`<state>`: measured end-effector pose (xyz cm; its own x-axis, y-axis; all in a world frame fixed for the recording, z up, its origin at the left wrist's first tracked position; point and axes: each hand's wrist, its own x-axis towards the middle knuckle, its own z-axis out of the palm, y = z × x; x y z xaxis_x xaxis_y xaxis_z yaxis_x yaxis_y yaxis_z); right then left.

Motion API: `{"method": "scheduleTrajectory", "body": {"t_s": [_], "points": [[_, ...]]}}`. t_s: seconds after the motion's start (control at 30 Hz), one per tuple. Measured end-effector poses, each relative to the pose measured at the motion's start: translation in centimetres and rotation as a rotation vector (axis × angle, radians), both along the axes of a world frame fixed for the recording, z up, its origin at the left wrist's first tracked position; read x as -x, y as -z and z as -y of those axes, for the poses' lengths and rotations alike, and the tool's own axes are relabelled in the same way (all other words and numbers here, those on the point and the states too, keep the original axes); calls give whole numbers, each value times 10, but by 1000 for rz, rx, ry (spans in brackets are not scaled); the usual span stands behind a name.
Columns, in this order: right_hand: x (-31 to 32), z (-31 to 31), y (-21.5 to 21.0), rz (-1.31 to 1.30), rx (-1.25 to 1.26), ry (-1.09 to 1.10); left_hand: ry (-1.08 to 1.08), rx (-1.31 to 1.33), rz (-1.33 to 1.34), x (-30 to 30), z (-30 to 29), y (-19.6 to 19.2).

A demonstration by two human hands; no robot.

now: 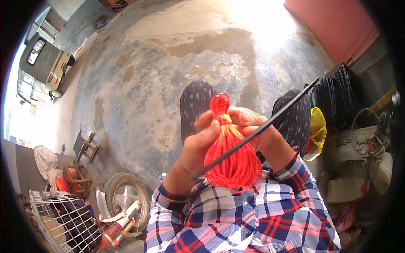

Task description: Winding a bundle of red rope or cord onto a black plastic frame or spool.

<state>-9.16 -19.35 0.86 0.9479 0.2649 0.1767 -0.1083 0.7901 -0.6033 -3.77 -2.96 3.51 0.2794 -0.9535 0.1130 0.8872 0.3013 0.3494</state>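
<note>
I see both hands raised together over the knees. Left hand (198,145) and right hand (253,124) both clamp the red cord bundle (232,156) near its bound neck. Black rod (261,128) crosses it diagonally, over concrete floor (168,63).

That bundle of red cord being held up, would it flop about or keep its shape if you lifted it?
The red cord bundle probably flops: below the bound neck its loops hang loose and fan out. It looks light, since the left hand and right hand pinch it only near the top. The thin black rod appears stiff by comparison.
</note>
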Motion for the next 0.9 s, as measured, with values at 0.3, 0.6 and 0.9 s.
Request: {"method": "scheduleTrajectory", "body": {"t_s": [0.3, 0.6, 0.9], "points": [[-5, 33, 34, -10, 98, 530, -136, -59, 258, -4, -9, 4], [24, 48, -6, -128, -91, 683, -296, -116, 527, -28, -19, 3], [61, 63, -19, 220, -137, 404, -436, -176, 503, -43, -34, 6]]}}
